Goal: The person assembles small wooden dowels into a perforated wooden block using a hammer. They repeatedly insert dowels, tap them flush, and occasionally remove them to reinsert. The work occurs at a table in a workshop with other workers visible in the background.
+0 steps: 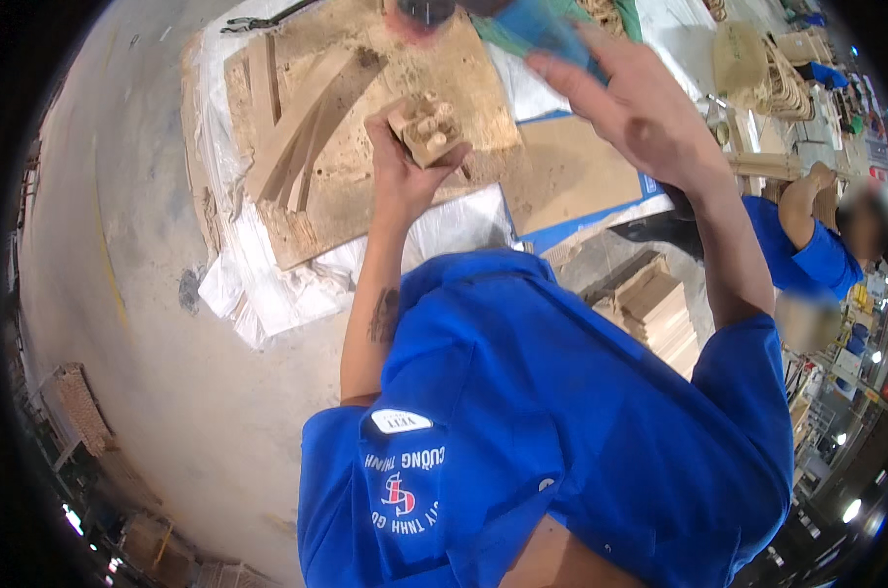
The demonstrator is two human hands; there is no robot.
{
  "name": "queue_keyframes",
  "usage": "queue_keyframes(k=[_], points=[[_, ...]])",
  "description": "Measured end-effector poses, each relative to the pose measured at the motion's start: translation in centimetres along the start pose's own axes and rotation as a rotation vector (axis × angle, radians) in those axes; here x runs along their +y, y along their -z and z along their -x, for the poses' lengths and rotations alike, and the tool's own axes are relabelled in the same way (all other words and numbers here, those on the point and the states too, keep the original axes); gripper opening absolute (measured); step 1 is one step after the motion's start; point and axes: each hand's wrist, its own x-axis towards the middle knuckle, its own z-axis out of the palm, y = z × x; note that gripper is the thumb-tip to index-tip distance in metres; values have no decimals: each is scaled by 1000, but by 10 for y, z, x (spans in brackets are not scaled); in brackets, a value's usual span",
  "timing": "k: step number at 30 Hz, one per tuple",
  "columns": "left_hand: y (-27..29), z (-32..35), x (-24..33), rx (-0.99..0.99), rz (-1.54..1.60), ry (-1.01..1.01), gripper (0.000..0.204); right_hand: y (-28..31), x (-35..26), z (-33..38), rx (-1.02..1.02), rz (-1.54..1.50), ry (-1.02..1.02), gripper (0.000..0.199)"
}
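Note:
Upright in my left hand (405, 169) is a pale wooden block (434, 139), gripped between thumb and fingers; its top looks uneven, with rounded bumps or hollows. My right hand (649, 113) is raised at the upper right and closed around a blue tool (542, 34), smeared by motion. Toward the top edge a dark round end (426, 10) with a red rim shows; whether it belongs to the blue tool I cannot tell. Curved wooden pieces (312, 122) lie left of the block on a stained board (312, 227).
White sheeting (282, 299) spreads under the board. A brown panel with blue edges (566, 167) lies to its right, and a stack of wooden strips (659, 309) stands nearer me. Another person in blue (787, 240) is at the right. Bent wooden parts (782, 83) are piled farther off.

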Motion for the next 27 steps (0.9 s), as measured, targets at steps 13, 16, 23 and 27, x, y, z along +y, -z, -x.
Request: queue_keyframes(k=[13,16,23,27], points=[[-4,-2,2,10,-11,33,83,-11,-13,49,157,-191,-200,42],[-4,-8,7,31,-163,-90,84,-41,8,69,132,3,-57,41],[3,-7,-5,14,-196,-47,84,-136,44,101,335,-210,-104,33],[8,-7,-1,62,-227,-70,77,-90,13,59,113,-17,-94,38]])
